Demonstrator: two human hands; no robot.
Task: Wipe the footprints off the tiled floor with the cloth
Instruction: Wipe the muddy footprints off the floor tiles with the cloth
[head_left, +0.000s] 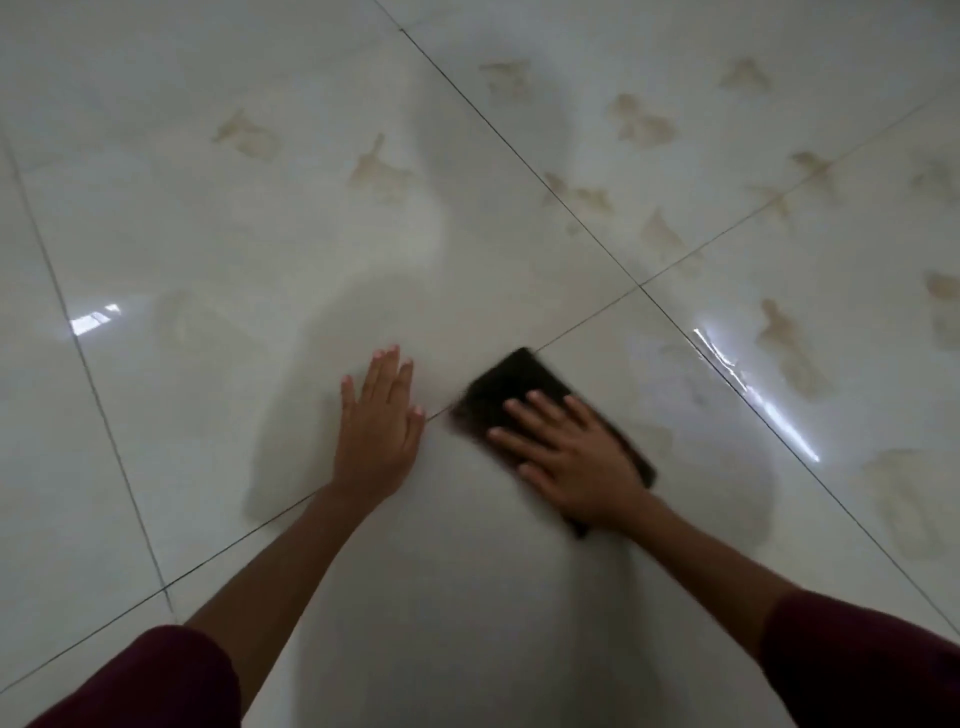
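- Head view: the floor (218, 249) fills the frame, pale glossy tiles cut by thin dark grout lines (519, 156) that cross just above and to the right of the hands.
- A broad grey shadow (374, 291) lies over the middle tiles, running from the top centre down round both hands.
- Footprints (641, 124), light brown smudges, are scattered over the upper and right tiles; one pair (379, 171) lies on the tile above the left hand, another print (789, 348) sits right of the cloth, and fainter ones (904, 499) fade toward the right edge.
- Two bright glare streaks show: a small patch (93, 319) at the left and a long one (758, 395) along the grout line at the right.
- Two forearms reach in from the bottom corners, each ending in a dark red sleeve (156, 680).
- The cloth (509, 384), dark and roughly rectangular, lies flat on the floor across a grout line, just right of centre, its edges blurred.
- The right hand (576, 457) lies palm-down on the near half of the cloth, fingers straight and spread, pressing it to the tile; nothing is gripped.
- The left hand (379, 426) rests flat on the bare tile just left of the cloth, fingers straight and close together, holding nothing and not touching the cloth.
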